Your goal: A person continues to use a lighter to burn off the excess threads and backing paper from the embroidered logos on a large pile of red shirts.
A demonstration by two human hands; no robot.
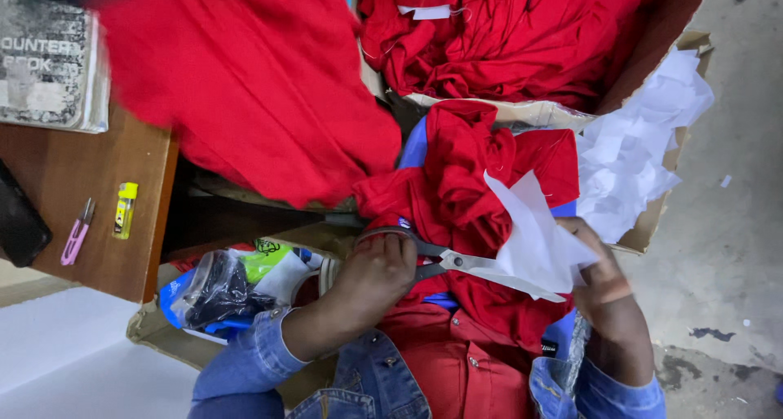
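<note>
Head view: the left hand [371, 276] holds scissors [444, 262], its grip shut on the handles. The right hand [599, 276] pinches white paper [534, 244] at the blades. Red cloth [465, 191] lies under them. Farther off, a box [652, 215] holds paper scraps.

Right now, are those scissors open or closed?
Open: the scissors have blades parted around the white paper that the right hand holds.

A yellow lighter [125, 210] and pink snips [76, 233] are lying on the left wooden table [98, 256], a worn book [47, 56] sitting farther off.
</note>
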